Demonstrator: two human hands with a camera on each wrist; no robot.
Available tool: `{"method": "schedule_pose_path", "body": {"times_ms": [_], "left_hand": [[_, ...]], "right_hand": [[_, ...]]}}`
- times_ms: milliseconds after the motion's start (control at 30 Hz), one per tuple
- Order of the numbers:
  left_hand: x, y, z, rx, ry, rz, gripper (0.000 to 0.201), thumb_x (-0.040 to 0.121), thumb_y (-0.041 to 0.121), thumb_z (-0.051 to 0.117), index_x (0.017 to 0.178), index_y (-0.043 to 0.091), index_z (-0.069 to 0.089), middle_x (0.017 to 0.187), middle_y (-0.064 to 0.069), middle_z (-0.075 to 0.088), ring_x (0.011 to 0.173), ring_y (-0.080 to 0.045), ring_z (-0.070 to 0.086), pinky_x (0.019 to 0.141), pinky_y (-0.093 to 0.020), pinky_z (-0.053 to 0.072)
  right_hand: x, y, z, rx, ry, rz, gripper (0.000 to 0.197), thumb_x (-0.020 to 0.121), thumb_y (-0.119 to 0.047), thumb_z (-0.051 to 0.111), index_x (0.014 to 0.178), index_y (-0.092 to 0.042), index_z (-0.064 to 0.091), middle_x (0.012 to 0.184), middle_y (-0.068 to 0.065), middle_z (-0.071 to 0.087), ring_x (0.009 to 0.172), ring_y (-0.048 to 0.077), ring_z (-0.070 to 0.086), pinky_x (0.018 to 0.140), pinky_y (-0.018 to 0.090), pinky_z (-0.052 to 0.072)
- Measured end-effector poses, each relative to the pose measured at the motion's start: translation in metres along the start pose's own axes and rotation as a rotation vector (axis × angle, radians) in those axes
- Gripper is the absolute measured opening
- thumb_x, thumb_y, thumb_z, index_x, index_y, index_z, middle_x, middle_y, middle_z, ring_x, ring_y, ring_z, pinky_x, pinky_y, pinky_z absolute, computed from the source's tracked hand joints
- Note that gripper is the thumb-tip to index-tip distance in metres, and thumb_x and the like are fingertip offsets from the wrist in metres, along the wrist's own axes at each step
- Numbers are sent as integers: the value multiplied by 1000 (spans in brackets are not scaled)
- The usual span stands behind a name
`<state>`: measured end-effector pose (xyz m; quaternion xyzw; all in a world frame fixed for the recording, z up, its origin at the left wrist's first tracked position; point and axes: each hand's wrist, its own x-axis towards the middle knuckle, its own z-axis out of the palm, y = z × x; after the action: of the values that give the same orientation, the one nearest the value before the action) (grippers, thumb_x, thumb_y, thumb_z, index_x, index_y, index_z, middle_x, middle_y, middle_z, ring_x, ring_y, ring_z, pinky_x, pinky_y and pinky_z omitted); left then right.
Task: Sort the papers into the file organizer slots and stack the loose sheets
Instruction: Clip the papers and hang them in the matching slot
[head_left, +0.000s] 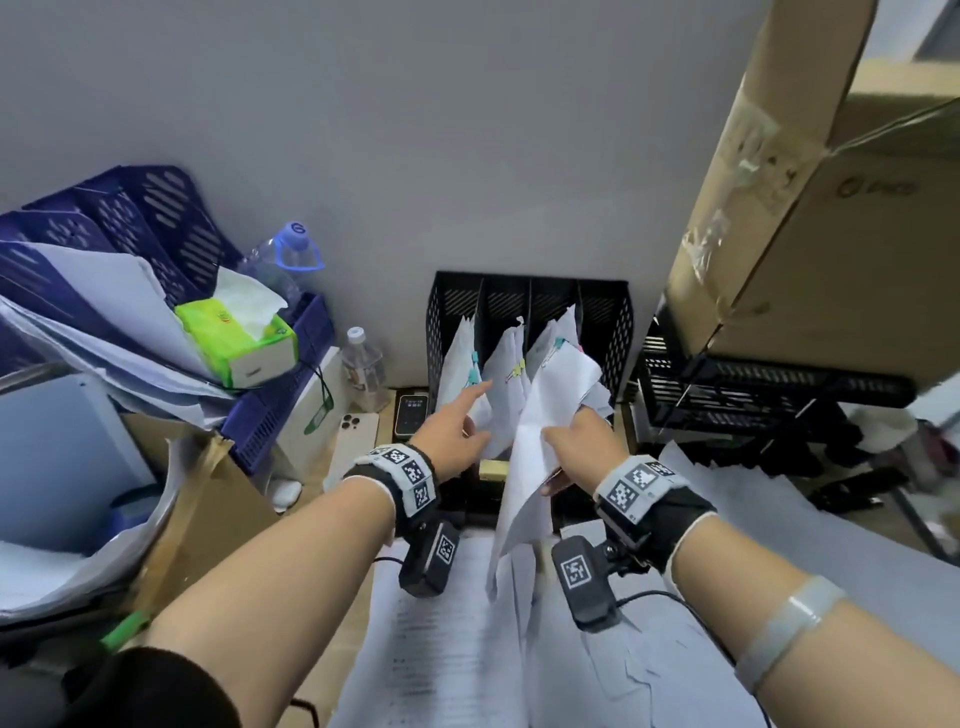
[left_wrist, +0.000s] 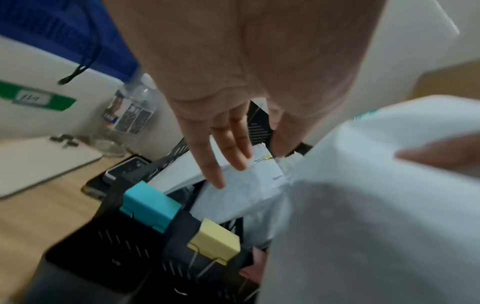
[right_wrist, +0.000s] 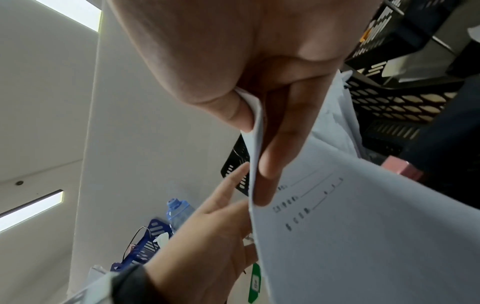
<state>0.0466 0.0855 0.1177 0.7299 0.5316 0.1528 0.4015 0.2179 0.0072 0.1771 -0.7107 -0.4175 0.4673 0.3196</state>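
Note:
A black mesh file organizer (head_left: 608, 306) with several slots stands against the wall, clipped white papers (head_left: 506, 379) leaning in its slots. My right hand (head_left: 582, 436) pinches a bundle of white sheets (head_left: 535, 452) between thumb and fingers (right_wrist: 275, 156), held upright before the right slots. My left hand (head_left: 460, 418) reaches forward with straight fingers (left_wrist: 218, 164) that touch the papers (left_wrist: 241, 191) in the middle slot. A teal binder clip (left_wrist: 150, 205) and a yellow one (left_wrist: 215, 240) sit on the organizer's front edge. More loose printed sheets (head_left: 441, 634) lie on the desk below my arms.
Blue plastic trays (head_left: 156, 223) with papers, a green tissue pack (head_left: 234, 338) and a water bottle (head_left: 293, 254) stand at the left. A small bottle (head_left: 363, 364) and two phones (head_left: 358, 431) lie beside the organizer. A cardboard box (head_left: 831, 234) and black crates (head_left: 753, 389) crowd the right.

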Motion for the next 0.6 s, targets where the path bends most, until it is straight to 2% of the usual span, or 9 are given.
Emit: {"method": "schedule_pose_path", "body": {"times_ms": [33, 100, 133, 200, 300, 400, 500, 533, 600], "left_hand": [[9, -1, 1, 150, -18, 18, 74, 92, 22, 57, 152, 47, 22, 95, -20, 60, 73, -28, 62, 76, -42, 61], [22, 2, 2, 341, -80, 4, 79, 91, 24, 54, 154, 48, 13, 112, -17, 49, 78, -30, 61, 78, -38, 58], [27, 1, 2, 412, -95, -24, 77, 91, 26, 54, 154, 47, 14, 126, -17, 42, 87, -34, 63, 79, -38, 57], [35, -1, 1, 523, -88, -92, 65, 90, 28, 55, 149, 36, 27, 145, -18, 29, 95, -39, 64, 77, -36, 54], [40, -9, -7, 522, 48, -164, 47, 91, 32, 53, 134, 19, 40, 137, -19, 41, 103, -40, 62, 79, -39, 49], [42, -19, -23, 522, 151, -155, 40, 94, 29, 51, 128, 10, 43, 122, -19, 59, 106, -40, 62, 85, -44, 51], [43, -29, -39, 554, 193, -149, 53, 91, 15, 49, 143, 9, 36, 115, -22, 66, 103, -42, 66, 83, -45, 52], [43, -30, -44, 558, 199, -143, 55, 91, 13, 48, 145, 9, 35, 115, -23, 66, 103, -43, 66, 83, -45, 52], [42, -30, -52, 552, 213, -106, 50, 91, 11, 48, 141, 6, 39, 113, -25, 67, 103, -45, 65, 82, -45, 50]], "right_hand": [[0, -3, -3, -15, -4, -11, 10, 91, -3, 45, 95, 3, 52, 77, 20, 58, 52, 37, 67, 49, 42, 58], [-1, -11, -8, -37, -5, -58, 21, 89, -3, 46, 106, 5, 54, 91, 23, 63, 59, 39, 68, 52, 45, 60], [-2, -17, -12, -63, 8, -87, 22, 88, -3, 47, 107, 6, 55, 91, 22, 64, 63, 39, 68, 53, 43, 61], [-7, -33, -20, -110, 31, -157, 18, 89, -4, 50, 104, 3, 59, 84, 15, 64, 67, 31, 65, 50, 29, 56], [-14, -59, -28, -40, 1, -231, 15, 91, -5, 53, 104, 1, 59, 83, 13, 61, 64, 30, 60, 44, 28, 48], [-10, -83, -28, 39, -4, -270, 8, 89, -6, 57, 97, -5, 55, 82, 10, 58, 51, 23, 55, 40, 29, 41], [9, -100, -18, 90, -16, -266, 42, 76, -18, 63, 112, 1, 54, 94, 15, 60, 61, 32, 57, 40, 29, 42], [16, -103, -13, 76, -24, -258, 49, 71, -21, 62, 114, 2, 55, 95, 16, 61, 61, 34, 57, 40, 28, 43], [26, -106, -1, 11, -40, -242, 48, 70, -21, 59, 113, 1, 56, 96, 13, 63, 59, 35, 59, 41, 29, 45]]}}
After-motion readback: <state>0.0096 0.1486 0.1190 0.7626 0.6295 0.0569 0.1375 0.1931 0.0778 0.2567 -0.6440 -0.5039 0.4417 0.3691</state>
